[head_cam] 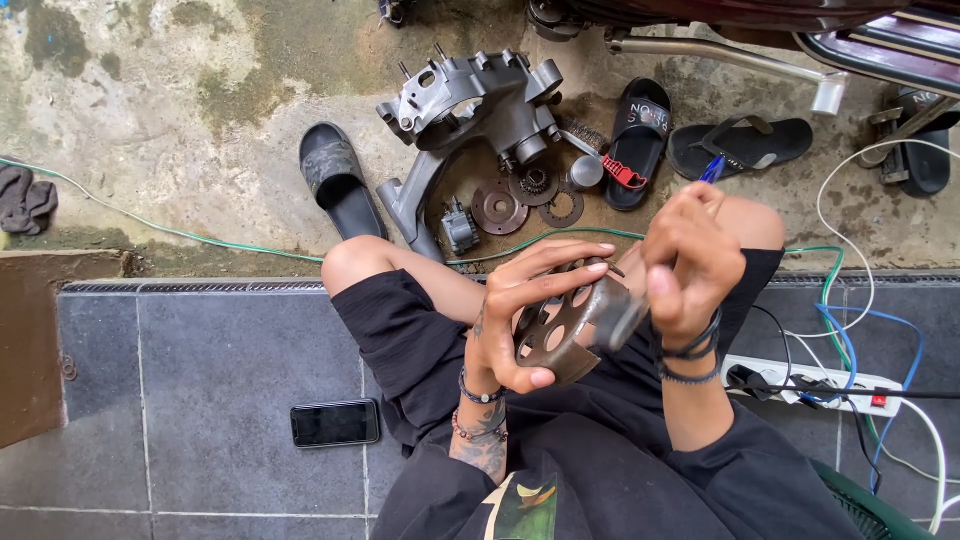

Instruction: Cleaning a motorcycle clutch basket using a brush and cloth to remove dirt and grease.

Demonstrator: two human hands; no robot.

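My left hand (pixel 525 310) grips a round grey metal drum with several holes (pixel 562 330), held tilted above my lap. My right hand (pixel 690 265) is closed around a tool with a blue tip (pixel 712 168) that sticks up past my fingers, and it rests against the drum's right rim. On the concrete ahead lie a grey metal engine casing (pixel 480 110), a rusty disc (pixel 499 208), a small sprocket (pixel 534 184) and a toothed ring (pixel 562 209).
A black phone (pixel 335 423) lies on the grey tiles at my left. Sandals (pixel 340 180), (pixel 638 135), (pixel 745 142) sit on the concrete. A white power strip (pixel 810 385) with cables is at the right. A green cable (pixel 150 222) crosses the ground.
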